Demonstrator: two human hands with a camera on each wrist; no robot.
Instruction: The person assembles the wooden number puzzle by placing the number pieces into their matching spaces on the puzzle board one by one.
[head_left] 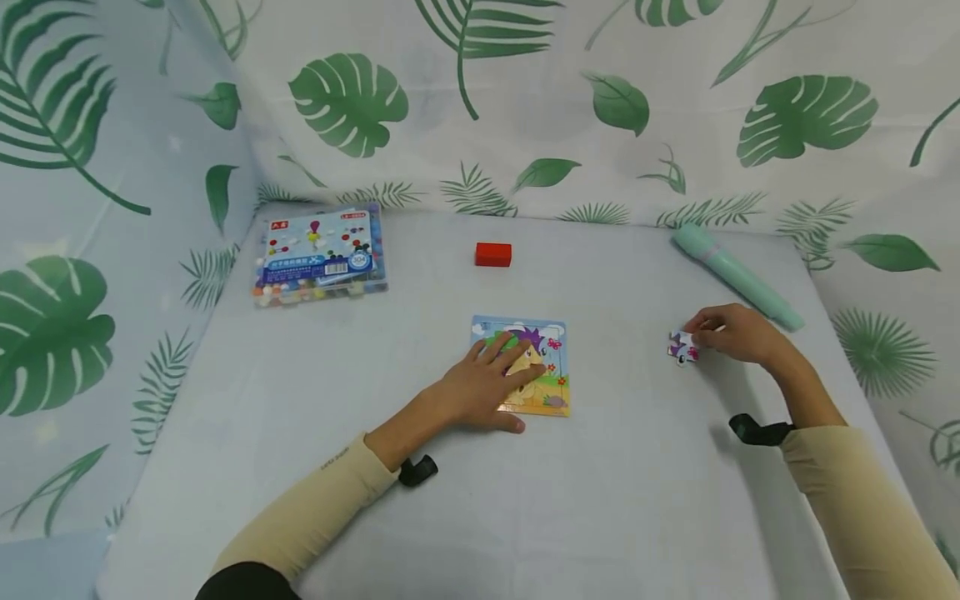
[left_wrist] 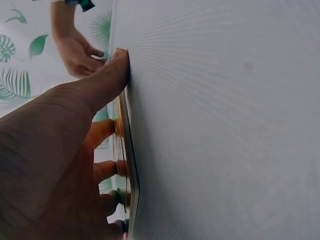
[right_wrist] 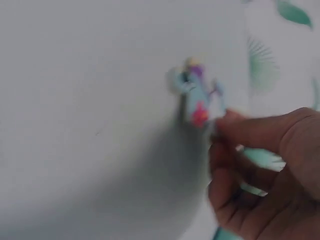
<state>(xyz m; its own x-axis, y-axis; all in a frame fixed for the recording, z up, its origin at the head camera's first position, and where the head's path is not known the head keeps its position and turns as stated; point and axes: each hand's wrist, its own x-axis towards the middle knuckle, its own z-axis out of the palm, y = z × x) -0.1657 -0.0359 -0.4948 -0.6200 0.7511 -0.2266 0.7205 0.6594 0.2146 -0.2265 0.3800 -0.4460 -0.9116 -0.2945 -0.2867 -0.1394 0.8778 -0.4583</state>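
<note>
A square picture puzzle [head_left: 557,390] with a cartoon pony on a yellow and blue ground lies mid-table. My left hand [head_left: 480,392] rests on its left side, fingers spread over the picture and thumb at the lower left edge; part of the picture is hidden beneath. To the right, my right hand [head_left: 738,333] pinches a small jigsaw piece [head_left: 681,348] between thumb and fingers. In the right wrist view that jigsaw piece [right_wrist: 196,102] looks light blue with a pink flower, somewhat blurred, held over the white surface.
Behind the puzzle sits a red block [head_left: 492,254]. A clear plastic box [head_left: 318,254] of colourful beads stands at the back left. A mint-green tube-shaped case [head_left: 738,277] lies at the back right, close beyond my right hand. Leaf-patterned cloth [head_left: 495,108] rises behind the white table.
</note>
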